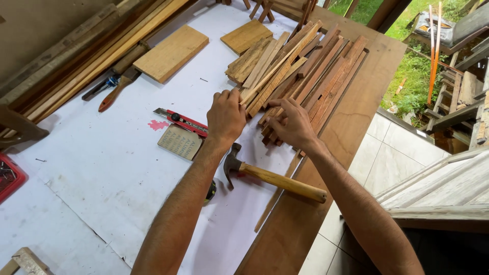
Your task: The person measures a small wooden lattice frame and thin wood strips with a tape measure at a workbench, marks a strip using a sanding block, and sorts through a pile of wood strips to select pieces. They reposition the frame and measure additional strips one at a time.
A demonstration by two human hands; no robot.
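A heap of thin wooden slats (300,69) lies across the white table top (102,178) and a brown board (356,107). My left hand (225,118) rests on the near ends of the pale slats, fingers curled onto them. My right hand (291,124) lies on the reddish slats beside it, fingers bent over their ends. A claw hammer (275,178) with a wooden handle lies just below both hands, touched by neither.
A red utility knife (181,121) and a small printed card (179,142) lie left of my left hand. Two flat wooden blocks (171,52) sit further back. Long timber strips (86,56) and a chisel (116,91) line the left side. The table's right edge drops to a tiled floor (392,153).
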